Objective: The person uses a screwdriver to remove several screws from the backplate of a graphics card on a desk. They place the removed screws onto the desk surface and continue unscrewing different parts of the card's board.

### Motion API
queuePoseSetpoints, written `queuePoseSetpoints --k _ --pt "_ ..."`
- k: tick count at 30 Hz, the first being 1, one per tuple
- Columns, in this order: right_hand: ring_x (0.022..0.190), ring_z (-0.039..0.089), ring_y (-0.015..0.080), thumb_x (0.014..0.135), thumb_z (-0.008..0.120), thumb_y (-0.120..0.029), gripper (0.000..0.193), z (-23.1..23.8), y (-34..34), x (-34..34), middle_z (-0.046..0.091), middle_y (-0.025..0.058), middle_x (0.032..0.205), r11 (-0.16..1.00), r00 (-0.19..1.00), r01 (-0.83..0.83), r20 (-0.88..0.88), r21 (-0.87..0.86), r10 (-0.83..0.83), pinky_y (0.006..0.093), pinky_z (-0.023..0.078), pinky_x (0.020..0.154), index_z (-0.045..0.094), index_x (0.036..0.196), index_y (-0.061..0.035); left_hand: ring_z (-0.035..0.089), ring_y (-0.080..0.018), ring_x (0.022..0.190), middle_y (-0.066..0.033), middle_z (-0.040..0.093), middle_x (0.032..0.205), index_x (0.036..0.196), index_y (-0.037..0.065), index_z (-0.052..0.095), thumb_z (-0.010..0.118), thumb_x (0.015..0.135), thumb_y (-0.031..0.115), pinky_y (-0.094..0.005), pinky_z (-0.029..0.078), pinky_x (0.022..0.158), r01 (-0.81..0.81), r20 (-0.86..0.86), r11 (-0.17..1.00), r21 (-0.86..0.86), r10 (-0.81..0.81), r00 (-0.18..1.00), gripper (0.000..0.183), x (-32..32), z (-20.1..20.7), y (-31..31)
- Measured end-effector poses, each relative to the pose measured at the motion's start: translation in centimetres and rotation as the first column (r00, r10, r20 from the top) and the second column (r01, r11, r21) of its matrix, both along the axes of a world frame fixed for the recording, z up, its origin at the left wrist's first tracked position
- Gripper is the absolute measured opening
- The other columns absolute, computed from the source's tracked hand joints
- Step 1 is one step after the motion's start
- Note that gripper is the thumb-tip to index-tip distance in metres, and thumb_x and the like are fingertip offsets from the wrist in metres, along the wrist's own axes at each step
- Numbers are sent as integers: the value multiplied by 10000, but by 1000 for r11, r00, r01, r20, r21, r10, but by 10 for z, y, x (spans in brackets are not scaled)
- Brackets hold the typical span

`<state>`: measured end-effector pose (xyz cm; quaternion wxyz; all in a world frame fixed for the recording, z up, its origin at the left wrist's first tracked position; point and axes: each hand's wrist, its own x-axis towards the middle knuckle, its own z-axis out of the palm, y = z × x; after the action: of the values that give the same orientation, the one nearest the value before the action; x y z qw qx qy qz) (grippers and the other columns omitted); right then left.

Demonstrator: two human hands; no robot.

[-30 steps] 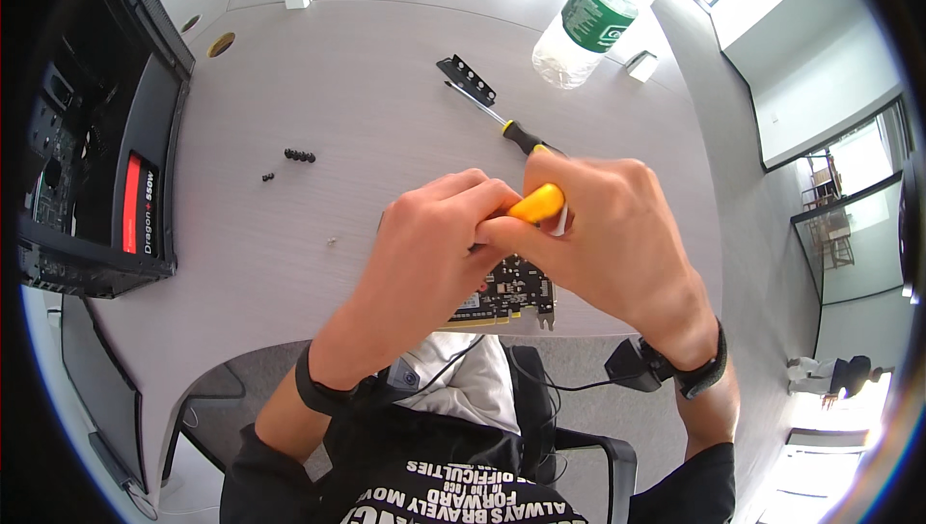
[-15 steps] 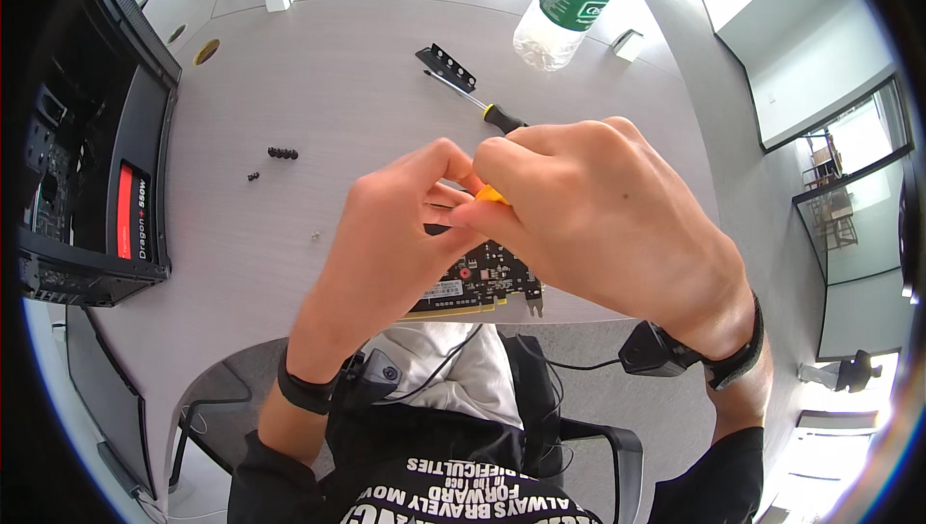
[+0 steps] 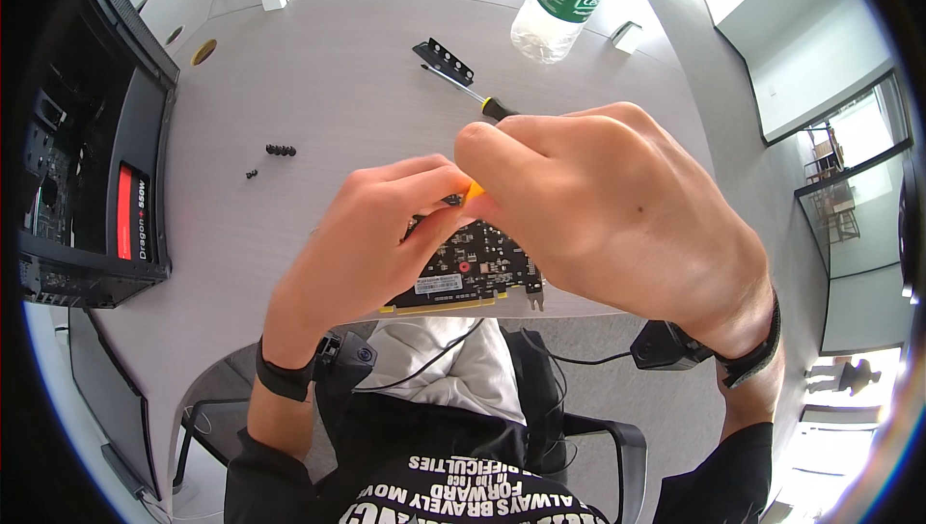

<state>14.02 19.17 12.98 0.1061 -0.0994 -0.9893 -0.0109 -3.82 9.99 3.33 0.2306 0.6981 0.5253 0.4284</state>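
Note:
A graphics card (image 3: 492,268) lies flat near the table's front edge, its dark circuit side and gold edge contacts showing, its upper part under my hands. Above it, my right hand (image 3: 608,206) is closed in a pinch on a small orange piece (image 3: 474,192), most of which the fingers cover. My left hand (image 3: 371,225) comes in from the other side, with thumb and fingers closed together right at the orange piece. What the left fingertips grip is hidden. Just beyond my right hand lies a screwdriver (image 3: 495,107) with a black and yellow handle.
An open black computer case (image 3: 145,167) stands at the left. A black perforated bracket (image 3: 449,63) lies by the screwdriver's tip. Several small black screws (image 3: 281,151) form a row on the table (image 3: 318,70). A green-labelled plastic bottle (image 3: 559,8) stands at the back.
My left hand has moved slightly left and its fingers have straightened. The right hand has risen a little with the orange piece. More of the graphics card shows now.

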Motion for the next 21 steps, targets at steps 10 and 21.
queuePoseSetpoints --k 10,21 --pt "539 572 236 840 797 -280 345 -6 -3 -3 521 55 649 995 999 43 -17 94 -42 355 427 461 536 787 -62 611 -370 746 -131 686 941 1059 13 673 690 927 45 -413 512 685 -31 -59 994 105 37 998 136 11 2 3" --pt "495 556 240 872 783 -224 280 -7 -2 -1 534 42 601 992 1000 25 -16 127 -24 354 429 447 570 818 -51 700 -296 775 -118 725 887 1213 40 581 755 877 37 -358 543 727 -142 78 983 119 134 988 378 14 -7 3"
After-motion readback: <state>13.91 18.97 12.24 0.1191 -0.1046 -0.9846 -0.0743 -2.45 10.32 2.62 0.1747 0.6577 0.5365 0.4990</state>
